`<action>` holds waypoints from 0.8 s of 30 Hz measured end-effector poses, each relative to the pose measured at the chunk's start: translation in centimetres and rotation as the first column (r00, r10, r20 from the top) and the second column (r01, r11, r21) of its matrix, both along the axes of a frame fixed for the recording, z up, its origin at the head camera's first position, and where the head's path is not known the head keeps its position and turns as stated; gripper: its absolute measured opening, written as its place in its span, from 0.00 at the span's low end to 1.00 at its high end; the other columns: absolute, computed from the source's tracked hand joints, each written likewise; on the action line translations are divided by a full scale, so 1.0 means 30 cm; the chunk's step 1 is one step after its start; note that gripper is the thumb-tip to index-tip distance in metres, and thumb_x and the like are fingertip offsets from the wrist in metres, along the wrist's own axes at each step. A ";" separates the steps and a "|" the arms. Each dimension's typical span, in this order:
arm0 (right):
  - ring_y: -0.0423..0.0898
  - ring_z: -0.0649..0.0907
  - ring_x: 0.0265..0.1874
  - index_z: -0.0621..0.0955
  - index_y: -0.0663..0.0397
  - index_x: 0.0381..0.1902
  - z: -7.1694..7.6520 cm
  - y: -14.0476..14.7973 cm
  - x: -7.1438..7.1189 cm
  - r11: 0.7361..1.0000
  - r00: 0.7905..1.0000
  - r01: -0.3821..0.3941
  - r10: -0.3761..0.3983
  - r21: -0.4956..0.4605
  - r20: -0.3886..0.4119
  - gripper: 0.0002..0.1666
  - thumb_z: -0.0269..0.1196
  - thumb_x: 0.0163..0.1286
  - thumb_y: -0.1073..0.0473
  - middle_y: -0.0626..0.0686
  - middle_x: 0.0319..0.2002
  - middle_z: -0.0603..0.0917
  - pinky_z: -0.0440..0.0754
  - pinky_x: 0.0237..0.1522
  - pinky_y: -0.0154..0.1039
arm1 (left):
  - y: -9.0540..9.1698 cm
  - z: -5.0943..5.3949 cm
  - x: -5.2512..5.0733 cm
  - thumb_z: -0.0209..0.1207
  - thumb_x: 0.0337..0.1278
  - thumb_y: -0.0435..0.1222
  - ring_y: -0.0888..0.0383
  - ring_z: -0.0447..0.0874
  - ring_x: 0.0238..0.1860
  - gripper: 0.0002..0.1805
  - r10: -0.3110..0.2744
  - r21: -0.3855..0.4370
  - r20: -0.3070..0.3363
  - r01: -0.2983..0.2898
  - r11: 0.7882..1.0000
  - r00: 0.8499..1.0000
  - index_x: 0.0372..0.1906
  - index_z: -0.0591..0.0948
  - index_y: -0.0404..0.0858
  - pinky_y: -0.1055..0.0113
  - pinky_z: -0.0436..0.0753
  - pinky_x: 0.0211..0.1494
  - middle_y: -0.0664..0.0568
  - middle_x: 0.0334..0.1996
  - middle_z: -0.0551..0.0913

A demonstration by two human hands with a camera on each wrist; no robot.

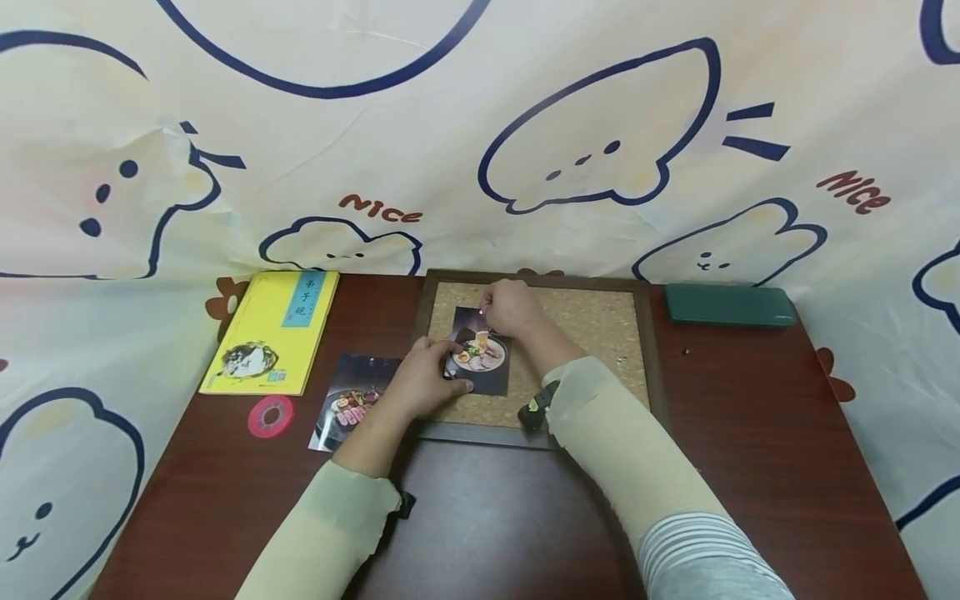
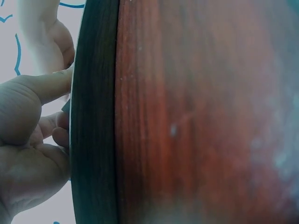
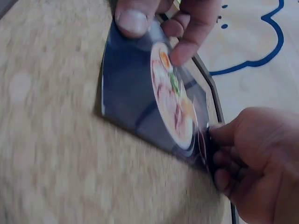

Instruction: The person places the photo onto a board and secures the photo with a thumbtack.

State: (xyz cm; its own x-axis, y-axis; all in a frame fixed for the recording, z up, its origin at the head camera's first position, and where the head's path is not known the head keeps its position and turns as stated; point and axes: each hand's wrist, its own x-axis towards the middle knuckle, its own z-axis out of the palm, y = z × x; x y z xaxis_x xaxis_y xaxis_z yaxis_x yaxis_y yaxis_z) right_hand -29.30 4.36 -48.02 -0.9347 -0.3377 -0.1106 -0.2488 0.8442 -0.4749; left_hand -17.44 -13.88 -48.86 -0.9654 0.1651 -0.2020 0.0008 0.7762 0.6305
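In the head view, a glossy dark rectangular photo of a noodle bowl [image 1: 492, 379] lies on a tan cork board with a brown frame [image 1: 577, 325], left of the board's centre. The left hand [image 1: 423, 377] rests on the photo's left side and lower edge, fingers spread. The right hand [image 1: 512, 310] is at the upper edge, fingers curled and pinching a small pale object [image 1: 482, 312] too tiny to identify. Left of the board, on the reddish-brown wooden counter [image 1: 765, 433], lie a second dark glossy photo of food [image 1: 352, 398], a pink ring-shaped roll [image 1: 257, 417] and a yellow rectangular book with a blue label [image 1: 273, 333]. A dark green oblong box [image 1: 729, 306] sits right of the board.

In the left wrist view, the frame's dark edge hides the left fingertips; the right hand shows above.

In the right wrist view, the left thumb presses one corner of the noodle photo; the right fingers are bunched at its far end.
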 end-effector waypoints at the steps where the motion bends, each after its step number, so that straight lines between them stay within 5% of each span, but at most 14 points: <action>1: 0.47 0.83 0.36 0.88 0.51 0.40 -0.004 0.012 0.000 1.000 1.000 -0.009 0.009 -0.027 0.006 0.10 0.59 0.75 0.61 0.49 0.35 0.87 0.81 0.43 0.44 | 0.002 0.000 -0.001 0.77 0.53 0.47 0.45 0.78 0.55 0.34 0.000 0.001 0.003 0.000 1.000 1.000 0.64 0.80 0.43 0.49 0.77 0.61 0.43 0.56 0.74; 6: 0.47 0.82 0.41 0.86 0.54 0.54 -0.019 0.076 0.003 0.989 0.997 -0.082 0.083 -0.127 0.004 0.15 0.60 0.73 0.65 0.51 0.42 0.86 0.81 0.48 0.44 | 0.007 0.004 0.000 0.77 0.53 0.47 0.44 0.77 0.58 0.34 0.005 -0.004 0.007 -0.005 1.000 1.000 0.65 0.80 0.43 0.47 0.76 0.62 0.43 0.58 0.73; 13: 0.52 0.82 0.55 0.84 0.48 0.62 -0.020 0.106 0.024 0.975 0.974 -0.221 0.219 -0.021 -0.065 0.20 0.59 0.75 0.61 0.54 0.54 0.84 0.78 0.60 0.51 | 0.005 0.008 -0.002 0.77 0.54 0.47 0.44 0.77 0.58 0.35 0.005 -0.007 -0.004 -0.005 1.000 1.000 0.67 0.79 0.42 0.47 0.76 0.63 0.42 0.58 0.73; 17: 0.55 0.78 0.65 0.83 0.45 0.64 -0.014 0.099 0.036 0.970 0.969 -0.240 0.242 0.039 -0.054 0.21 0.56 0.78 0.57 0.54 0.65 0.80 0.72 0.68 0.52 | 0.007 0.002 -0.004 0.76 0.55 0.47 0.45 0.77 0.57 0.35 0.003 -0.016 0.000 -0.003 1.000 1.000 0.67 0.79 0.42 0.48 0.76 0.62 0.42 0.57 0.73; 24: 0.54 0.76 0.67 0.84 0.46 0.64 -0.013 0.074 0.045 0.974 0.975 -0.219 0.221 0.063 -0.021 0.21 0.55 0.79 0.57 0.53 0.65 0.79 0.70 0.70 0.52 | 0.008 -0.001 -0.002 0.76 0.55 0.47 0.45 0.78 0.55 0.35 0.004 -0.023 -0.003 -0.004 1.000 1.000 0.66 0.79 0.41 0.49 0.77 0.61 0.42 0.56 0.73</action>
State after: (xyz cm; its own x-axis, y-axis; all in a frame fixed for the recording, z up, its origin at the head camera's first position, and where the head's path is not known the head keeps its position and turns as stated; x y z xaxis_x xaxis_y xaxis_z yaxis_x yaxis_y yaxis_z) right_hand -27.96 6.58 -48.42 -0.8413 -0.5287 -0.1125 -0.4436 0.7942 -0.4152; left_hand -17.51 -13.63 -48.90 -0.9666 0.1562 -0.2032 -0.0011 0.7905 0.6125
